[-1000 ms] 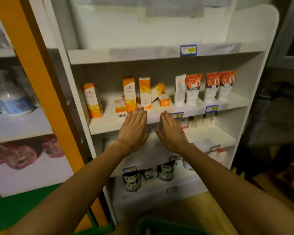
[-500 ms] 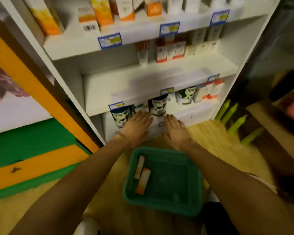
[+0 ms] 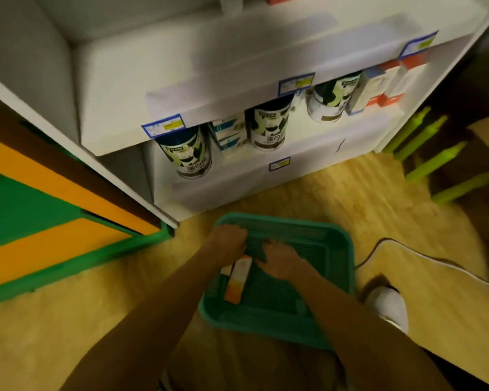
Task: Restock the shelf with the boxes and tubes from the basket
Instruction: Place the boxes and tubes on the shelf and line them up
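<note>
Both hands reach into the green basket [image 3: 336, 266] on the floor, the left hand [image 3: 230, 235] and right hand [image 3: 277, 256] with fingers curled at the orange-and-white box [image 3: 237, 280] by its left wall, grip not discernible; a hasty lift risks dropping it.

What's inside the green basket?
In the basket lies an orange and white box, with another partly hidden under the left arm. Both hands reach in: left hand, right hand. What their fingers cover cannot be seen.
</note>
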